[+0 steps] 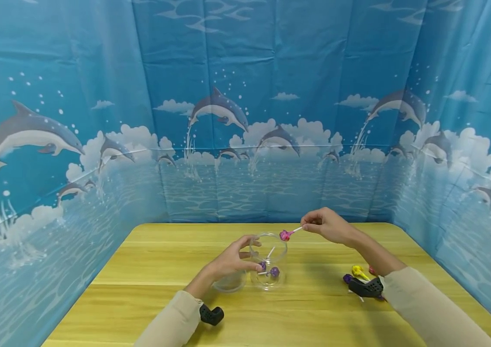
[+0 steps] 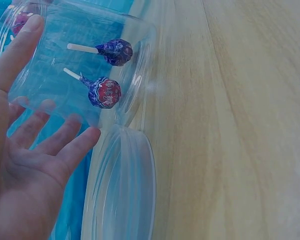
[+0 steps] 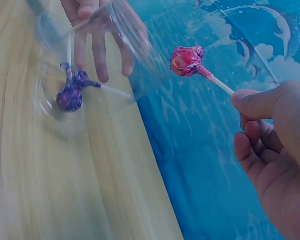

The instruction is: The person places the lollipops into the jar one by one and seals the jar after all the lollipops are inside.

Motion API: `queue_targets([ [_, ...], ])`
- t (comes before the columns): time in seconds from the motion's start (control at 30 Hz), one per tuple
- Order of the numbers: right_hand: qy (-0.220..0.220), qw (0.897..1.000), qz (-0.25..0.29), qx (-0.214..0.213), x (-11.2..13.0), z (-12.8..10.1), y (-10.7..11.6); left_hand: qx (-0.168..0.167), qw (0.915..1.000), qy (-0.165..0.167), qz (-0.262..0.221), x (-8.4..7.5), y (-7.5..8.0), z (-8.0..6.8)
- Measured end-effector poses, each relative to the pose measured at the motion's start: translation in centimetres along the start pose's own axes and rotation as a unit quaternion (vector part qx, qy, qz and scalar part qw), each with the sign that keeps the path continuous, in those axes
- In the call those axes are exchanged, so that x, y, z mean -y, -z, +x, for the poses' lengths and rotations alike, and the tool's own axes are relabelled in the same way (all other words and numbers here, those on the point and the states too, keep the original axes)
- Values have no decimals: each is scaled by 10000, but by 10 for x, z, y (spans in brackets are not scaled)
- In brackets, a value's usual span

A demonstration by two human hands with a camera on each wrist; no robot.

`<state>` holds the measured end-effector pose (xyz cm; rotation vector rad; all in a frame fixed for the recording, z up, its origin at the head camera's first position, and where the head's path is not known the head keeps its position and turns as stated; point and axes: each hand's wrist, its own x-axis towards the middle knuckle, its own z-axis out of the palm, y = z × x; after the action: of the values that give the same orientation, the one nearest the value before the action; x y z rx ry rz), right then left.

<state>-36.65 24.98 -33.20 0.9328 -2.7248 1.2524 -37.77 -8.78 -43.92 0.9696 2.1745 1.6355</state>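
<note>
A clear plastic jar (image 1: pixel 268 282) stands with its mouth up, two purple-wrapped lollipops (image 2: pixel 105 93) lying inside at the bottom. My left hand (image 1: pixel 232 259) holds the jar from its left side, thumb on the near side and fingers spread around the far side. Between thumb and fingertips, my right hand (image 1: pixel 330 225) pinches the white stick of a pink lollipop (image 3: pixel 186 62). The wrapped candy end points left, at the right side of the jar's rim. A round clear lid (image 2: pixel 132 185) lies on the table beside the jar, partly behind my left hand in the head view.
More lollipops, including a yellow one (image 1: pixel 360 272) and a purple one (image 1: pixel 347 278), lie at the right of the wooden table (image 1: pixel 154 270), partly covered by the right wrist device (image 1: pixel 366 287). A blue dolphin curtain (image 1: pixel 245 188) surrounds the table's back and sides.
</note>
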Motion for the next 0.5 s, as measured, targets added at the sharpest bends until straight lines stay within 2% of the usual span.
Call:
queue_targets([
  [0.33, 335, 9983, -251, 402, 15, 24, -21, -39, 10000, -19, 18, -1, -1, 3],
  [0.5, 672, 9940, -619, 596, 20, 36, -35, -31, 10000, 64, -66, -1, 0, 2],
])
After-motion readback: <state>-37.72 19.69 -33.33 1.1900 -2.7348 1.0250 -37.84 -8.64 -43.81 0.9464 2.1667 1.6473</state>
